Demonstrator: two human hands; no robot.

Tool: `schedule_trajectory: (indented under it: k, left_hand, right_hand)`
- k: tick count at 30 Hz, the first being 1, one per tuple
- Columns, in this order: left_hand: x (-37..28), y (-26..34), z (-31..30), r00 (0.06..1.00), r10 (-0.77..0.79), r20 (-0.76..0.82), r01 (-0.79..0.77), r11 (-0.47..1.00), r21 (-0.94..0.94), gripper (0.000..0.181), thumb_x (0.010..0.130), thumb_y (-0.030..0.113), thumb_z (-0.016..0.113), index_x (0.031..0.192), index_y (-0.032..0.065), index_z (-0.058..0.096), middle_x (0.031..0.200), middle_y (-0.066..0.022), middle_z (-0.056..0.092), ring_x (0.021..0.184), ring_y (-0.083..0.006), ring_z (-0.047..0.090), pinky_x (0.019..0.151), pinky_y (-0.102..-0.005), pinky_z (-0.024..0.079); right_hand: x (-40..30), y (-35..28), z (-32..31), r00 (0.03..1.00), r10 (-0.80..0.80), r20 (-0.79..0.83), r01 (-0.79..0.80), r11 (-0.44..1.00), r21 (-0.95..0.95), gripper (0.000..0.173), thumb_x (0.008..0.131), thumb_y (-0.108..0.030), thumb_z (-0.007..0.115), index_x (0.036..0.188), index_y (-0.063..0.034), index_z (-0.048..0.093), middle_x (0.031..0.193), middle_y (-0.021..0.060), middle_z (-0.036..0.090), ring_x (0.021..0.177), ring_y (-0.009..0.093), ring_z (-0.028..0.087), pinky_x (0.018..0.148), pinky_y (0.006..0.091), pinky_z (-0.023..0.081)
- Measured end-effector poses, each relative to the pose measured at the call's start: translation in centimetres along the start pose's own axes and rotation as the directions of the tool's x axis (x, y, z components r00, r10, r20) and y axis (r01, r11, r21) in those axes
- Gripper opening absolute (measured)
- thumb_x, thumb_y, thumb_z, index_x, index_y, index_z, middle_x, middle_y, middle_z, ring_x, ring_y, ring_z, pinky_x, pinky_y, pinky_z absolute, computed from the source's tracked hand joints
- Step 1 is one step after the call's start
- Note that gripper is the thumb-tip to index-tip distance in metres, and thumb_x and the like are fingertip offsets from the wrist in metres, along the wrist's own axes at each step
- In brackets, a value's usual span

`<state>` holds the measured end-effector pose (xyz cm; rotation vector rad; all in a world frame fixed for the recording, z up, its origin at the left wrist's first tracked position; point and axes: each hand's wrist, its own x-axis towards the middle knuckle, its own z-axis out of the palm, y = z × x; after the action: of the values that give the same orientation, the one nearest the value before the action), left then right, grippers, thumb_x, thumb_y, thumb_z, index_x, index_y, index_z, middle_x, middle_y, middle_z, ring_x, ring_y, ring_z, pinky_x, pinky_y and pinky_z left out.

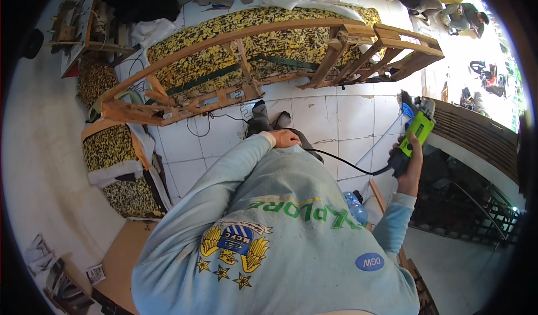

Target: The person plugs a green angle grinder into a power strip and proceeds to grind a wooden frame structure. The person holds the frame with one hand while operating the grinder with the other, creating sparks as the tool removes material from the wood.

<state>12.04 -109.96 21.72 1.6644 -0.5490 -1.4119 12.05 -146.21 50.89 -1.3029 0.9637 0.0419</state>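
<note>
My right hand grips a green and black corded power tool, raised at my right side with its metal head pointing away from me. A black cord runs from its rear end towards my waist. My left hand rests against the front of my shirt, fingers curled; whether they pinch cloth or cord is hidden. In front of my feet stands a long wooden sofa frame with a curved rail and slatted end. Mottled yellow and black foam shows through and behind it.
Loose springs and a thin cable lie by the frame. Foam-padded pieces stand at left. A blue-headed broom, water bottle and wood strip are at right. Two people sit beyond the doorway.
</note>
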Motion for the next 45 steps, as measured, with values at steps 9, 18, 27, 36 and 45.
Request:
schedule_trajectory:
  k: [9, 18, 27, 36, 45]
  left_hand:
    - [-6.6, -10.0, -2.4, 0.878, -0.271, -0.394, 0.345, 0.93, 0.129, 0.055, 0.103, 0.059, 0.055, 0.103, 0.0095, 0.079, 0.097, -0.0174, 0.077, 0.094, -0.039, 0.072, 0.085, -0.0478, 0.054]
    - [-19.8, -11.9, 3.9, 0.591, -0.661, -0.463, 0.739, 0.674, -0.019, 0.08, 0.102, 0.069, 0.046, 0.082, -0.0021, 0.077, 0.087, -0.0277, 0.073, 0.088, -0.0464, 0.07, 0.087, -0.0525, 0.054]
    - [3.3, 3.6, 5.5, 0.539, -0.317, -0.78, 0.292, 0.939, -0.18, 0.076, 0.101, 0.063, 0.058, 0.08, -0.0087, 0.067, 0.066, -0.0236, 0.062, 0.065, -0.0323, 0.063, 0.071, -0.046, 0.05]
    - [2.9, 0.2, 3.4, 0.443, -0.477, -0.759, 0.496, 0.836, -0.236, 0.061, 0.104, 0.056, 0.052, 0.095, 0.0016, 0.079, 0.091, -0.0228, 0.073, 0.09, -0.0408, 0.07, 0.087, -0.0479, 0.052]
    - [-0.5, -7.2, 8.4, 0.35, -0.775, -0.526, 0.425, 0.632, -0.648, 0.058, 0.107, 0.052, 0.043, 0.104, 0.0082, 0.082, 0.104, -0.0229, 0.077, 0.104, -0.044, 0.07, 0.098, -0.0479, 0.052]
  right_hand:
    - [0.2, 2.1, -0.8, 0.999, -0.05, -0.019, 0.046, 0.982, -0.182, 0.036, 0.095, -0.024, 0.072, 0.121, -0.0041, 0.056, 0.095, 0.011, 0.064, 0.072, 0.021, 0.066, 0.059, 0.0348, 0.059]
    - [9.3, 2.0, -4.6, 0.986, 0.07, 0.153, -0.042, 0.982, -0.182, 0.038, 0.096, -0.027, 0.072, 0.12, -0.0021, 0.056, 0.094, 0.011, 0.065, 0.071, 0.02, 0.068, 0.059, 0.0345, 0.061]
    - [16.5, -1.5, -5.5, 0.935, 0.1, 0.341, 0.005, 0.956, -0.294, 0.037, 0.097, -0.025, 0.072, 0.123, -0.0032, 0.057, 0.093, 0.0085, 0.064, 0.07, 0.019, 0.068, 0.06, 0.0336, 0.06]
    - [20.9, 0.1, -0.9, 0.855, 0.06, 0.515, 0.179, 0.898, -0.402, 0.049, 0.089, -0.025, 0.078, 0.125, 0.003, 0.06, 0.097, 0.0103, 0.068, 0.076, 0.018, 0.068, 0.068, 0.0332, 0.058]
    - [21.7, 2.7, 4.3, 0.817, -0.074, 0.572, 0.461, 0.68, -0.57, 0.064, 0.081, -0.032, 0.081, 0.129, 0.0049, 0.06, 0.109, 0.0197, 0.073, 0.097, 0.029, 0.072, 0.086, 0.04, 0.057]
